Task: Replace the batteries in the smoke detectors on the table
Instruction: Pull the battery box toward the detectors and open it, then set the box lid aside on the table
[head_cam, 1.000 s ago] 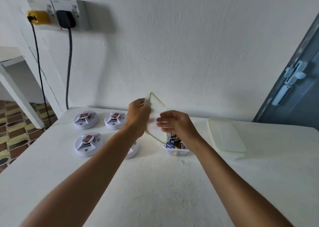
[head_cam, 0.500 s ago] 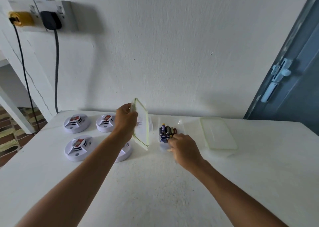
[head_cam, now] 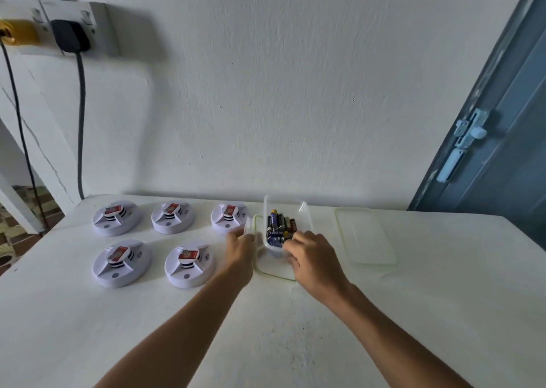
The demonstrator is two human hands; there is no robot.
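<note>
A broad bare stretch of the white tabletop (head_cam: 295, 343) lies nearest, crossed only by the person's two forearms, which reach toward the clear battery container (head_cam: 285, 225), the landmark here. The right hand (head_cam: 314, 259) rests against the container's near right corner, fingers curled around its wall in a narrow grip, fingertips at the rim just beside the batteries (head_cam: 279, 228) heaped inside. The left hand (head_cam: 240, 247) sits at the container's near left side, fingers pinching the left edge of a green-rimmed lid (head_cam: 274, 272) that lies flat on the tabletop under the container, its near edge showing between the two hands. Left of the container, five white smoke detectors sit in two rows: two in the near row (head_cam: 121, 263) (head_cam: 190, 265) and three in the far row (head_cam: 116, 217) (head_cam: 172, 217) (head_cam: 229, 217), the last close to the container's left wall. Right of the container, a second closed clear box (head_cam: 365, 235) lies apart from it, with open tabletop beyond to the right edge. Behind the container the tabletop's far edge meets the white wall (head_cam: 280, 92).
</note>
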